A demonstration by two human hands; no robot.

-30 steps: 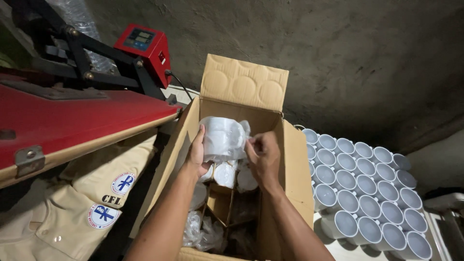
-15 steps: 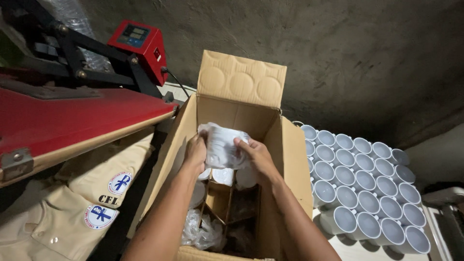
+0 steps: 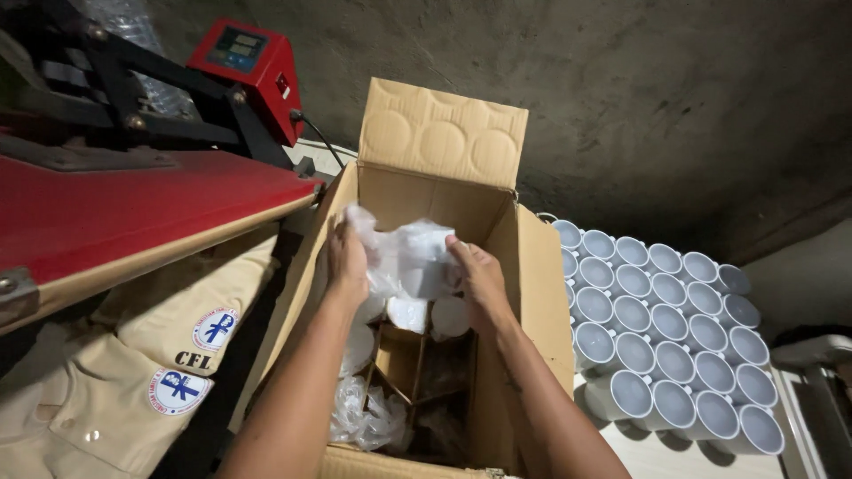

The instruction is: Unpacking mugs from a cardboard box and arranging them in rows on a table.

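Both hands are in the open cardboard box [image 3: 524, 293], working at a mug wrapped in clear plastic [image 3: 413, 257]. The left hand [image 3: 348, 262] clasps the wrap from 9 o'clock, the right hand [image 3: 479, 284] presses in from 3 o'clock, so each grip is closed on that bundle, which sits just above the box's cardboard dividers [image 3: 404, 364]. Below it, more wrapped mugs [image 3: 417, 312] wait in their cells, and loose plastic [image 3: 364, 417] lies at 6 o'clock. At 3 o'clock outside the box, rows of bare white mugs [image 3: 661, 346] stand mouth-up, so plenty looks unpacked, with several left. At 9 o'clock, a red heat press [image 3: 133, 204] and beige shirts [image 3: 169, 355].
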